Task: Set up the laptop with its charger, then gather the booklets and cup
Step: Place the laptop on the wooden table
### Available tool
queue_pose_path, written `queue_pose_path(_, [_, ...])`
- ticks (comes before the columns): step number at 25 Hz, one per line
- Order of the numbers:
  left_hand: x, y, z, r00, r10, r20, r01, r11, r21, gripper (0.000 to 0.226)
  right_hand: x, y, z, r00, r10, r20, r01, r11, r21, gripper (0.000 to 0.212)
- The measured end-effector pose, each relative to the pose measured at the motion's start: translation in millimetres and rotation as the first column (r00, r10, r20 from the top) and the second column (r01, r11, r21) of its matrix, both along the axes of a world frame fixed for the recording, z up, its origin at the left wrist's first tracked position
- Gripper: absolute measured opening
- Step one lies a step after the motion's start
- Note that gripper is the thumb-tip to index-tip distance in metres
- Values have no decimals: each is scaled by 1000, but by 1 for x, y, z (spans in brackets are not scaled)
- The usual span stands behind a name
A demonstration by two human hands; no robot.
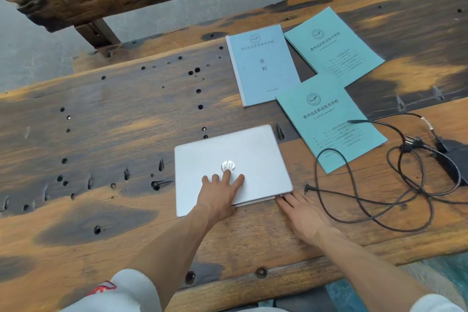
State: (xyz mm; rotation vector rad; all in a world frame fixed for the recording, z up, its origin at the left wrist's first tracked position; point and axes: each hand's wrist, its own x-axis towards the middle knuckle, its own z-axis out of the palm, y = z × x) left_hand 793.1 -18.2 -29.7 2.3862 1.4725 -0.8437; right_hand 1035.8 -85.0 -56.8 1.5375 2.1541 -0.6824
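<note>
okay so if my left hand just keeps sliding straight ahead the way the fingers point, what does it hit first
Your left hand lies flat on the closed laptop. Straight ahead it would cross the lid's logo, then leave the far edge; the blue-grey booklet looks like the first separate object.

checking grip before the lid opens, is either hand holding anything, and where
Nothing is gripped. The left hand lies flat on the closed laptop lid; the right hand fingertips touch its front right corner.

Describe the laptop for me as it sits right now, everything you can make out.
The laptop is a slim silver machine with a round mirrored logo on its lid, closed and lying flat on the wooden table, slightly skewed. The left hand rests palm-down on the lid near the front edge; the right hand has fingertips at the front right corner. The charger cable lies beside it, unplugged.
</note>
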Motion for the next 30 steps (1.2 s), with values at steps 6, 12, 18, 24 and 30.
queue_pose_path(6, [-6, 22, 42, 998, 36, 60, -30, 994, -101, 71, -9, 21, 16, 995, 82, 61, -79, 996, -47, 64])
queue_pose_path(12, [-17, 69, 88, 973, 153, 174, -118, 973, -196, 57, -12, 41, 23, 971, 194, 138, -179, 977, -116, 48])
queue_pose_path(18, [-27, 123, 134, 897, 318, 308, -275, 945, -177, 15, -13, 40, 19, 971, 179, 156, -154, 975, -161, 48])
queue_pose_path(24, [-32, 161, 147, 905, 248, 346, -326, 926, 188, 6, -13, 35, 21, 973, 172, 156, -144, 974, -176, 54])
queue_pose_path(30, [-26, 172, 136, 968, 152, 201, -229, 862, 452, 18, -9, 27, 18, 975, 181, 125, -156, 969, -191, 68])
